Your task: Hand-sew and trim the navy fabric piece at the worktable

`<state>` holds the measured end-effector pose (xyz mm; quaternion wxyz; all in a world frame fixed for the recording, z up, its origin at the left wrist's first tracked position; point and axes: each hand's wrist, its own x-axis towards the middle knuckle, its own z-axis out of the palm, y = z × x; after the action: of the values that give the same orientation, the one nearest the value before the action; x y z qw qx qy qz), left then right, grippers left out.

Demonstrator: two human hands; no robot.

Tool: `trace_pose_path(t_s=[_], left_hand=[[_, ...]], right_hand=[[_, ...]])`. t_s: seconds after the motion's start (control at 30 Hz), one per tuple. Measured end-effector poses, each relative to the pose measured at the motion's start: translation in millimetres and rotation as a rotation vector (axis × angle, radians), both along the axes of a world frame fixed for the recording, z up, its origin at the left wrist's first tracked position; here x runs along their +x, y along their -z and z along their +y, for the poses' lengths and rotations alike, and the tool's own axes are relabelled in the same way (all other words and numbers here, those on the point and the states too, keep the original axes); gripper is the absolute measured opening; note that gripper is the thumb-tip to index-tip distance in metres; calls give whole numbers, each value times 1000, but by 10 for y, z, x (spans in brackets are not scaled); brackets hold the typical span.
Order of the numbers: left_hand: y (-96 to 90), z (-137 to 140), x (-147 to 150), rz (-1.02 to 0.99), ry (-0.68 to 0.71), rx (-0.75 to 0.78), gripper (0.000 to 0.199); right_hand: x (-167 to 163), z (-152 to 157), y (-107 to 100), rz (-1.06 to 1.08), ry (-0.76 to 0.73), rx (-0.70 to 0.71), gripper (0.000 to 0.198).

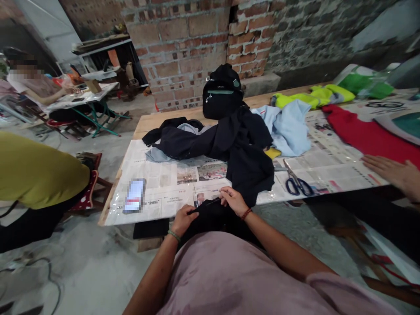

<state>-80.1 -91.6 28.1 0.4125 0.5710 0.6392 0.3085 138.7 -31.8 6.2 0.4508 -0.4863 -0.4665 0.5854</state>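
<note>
Over my lap at the table's front edge lies black cloth (210, 212). My left hand (184, 220) is closed, thumb and fingers pinching its edge. Opposite it, my right hand (233, 201) pinches the same cloth with bent fingers; anything smaller between those fingertips is too fine to make out. A taut edge of the cloth runs between both hands. Just beyond my right hand, a dark navy garment (251, 168) hangs toward the table's front edge. Scissors with dark blue handles (297, 181) lie to its right.
A phone (134, 195) rests on the newspaper-covered table (170, 183), left. Behind are a black backpack (223, 92), light blue cloth (287, 127) and yellow-green cloth (315, 96). Another person's hand (390, 173) lies by red cloth (370, 131). A person in yellow (39, 170) sits left.
</note>
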Motion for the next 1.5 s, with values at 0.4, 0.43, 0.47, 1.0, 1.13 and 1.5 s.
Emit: trace_pose_path(t_s=[0.4,0.43,0.47,1.0,1.13,1.5], left_hand=[[161,-36,94,-69,-129,92,15],[159,-35,112,-59,-142,103,15],[159,-34,129,-50,-153,110,14],[230,-32,200,-167,-247,149,12],[244,-40,218,-179,-255,177,12],[170,-91,265,0,-149,430,11]], right_hand=[[-301,-531,-173,-188,-371,-61,24],[-316,-540,-157,-226,-376,-60,23],[-328,-542,-144,-266,-380,-56,22],[-403,-443,-176,-547,-393,147,19],[-406,-434,-173,-553,-398,129,19],[-420,-421,-161,-529,-401,153,17]])
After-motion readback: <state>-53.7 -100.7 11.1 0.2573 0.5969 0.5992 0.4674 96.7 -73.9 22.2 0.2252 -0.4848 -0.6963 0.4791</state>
